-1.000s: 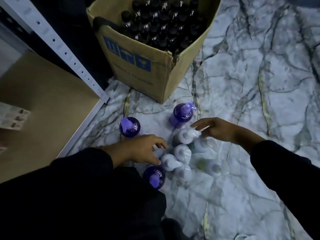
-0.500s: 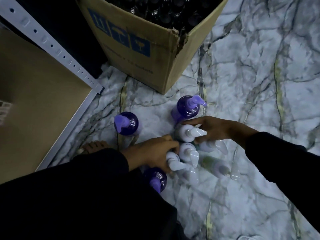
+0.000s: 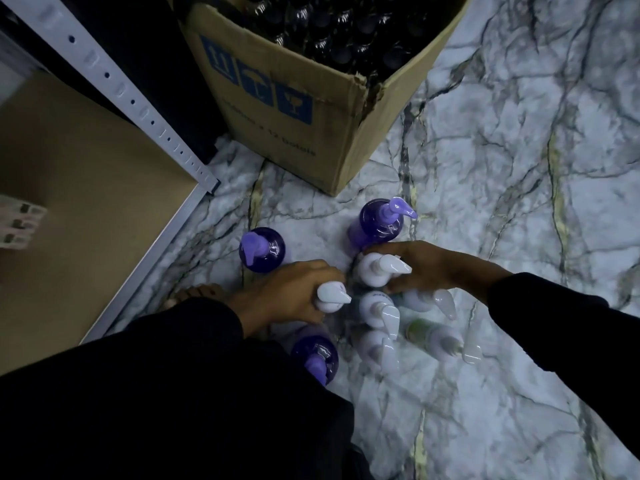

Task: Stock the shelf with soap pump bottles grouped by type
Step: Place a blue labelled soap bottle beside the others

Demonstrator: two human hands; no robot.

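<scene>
Both hands are down among the pump bottles standing on the marble floor [image 3: 502,168]. Her or his left hand [image 3: 291,292] is curled tight around a white pump bottle [image 3: 330,296], fingers wrapped over its neck so only the white pump head and nozzle poke out past the knuckles. The right hand [image 3: 427,266] cups a second white bottle [image 3: 379,270], thumb on the far side and fingers [image 3: 403,288] on the near side, closed against its body under the pump.

Other white-pump bottles stand packed just beside these: one [image 3: 379,308] between the two hands, another [image 3: 379,351] nearer the person, one [image 3: 433,303] under the right wrist, and a greenish one [image 3: 440,339] to its right. Three purple bottles ring the cluster: one [image 3: 382,223] touching the right hand's fingertips, one [image 3: 262,249] near the shelf [image 3: 86,188], one [image 3: 316,356] by the left sleeve (partly hidden). An open cardboard box [image 3: 294,98] of dark bottles sits beyond.
</scene>
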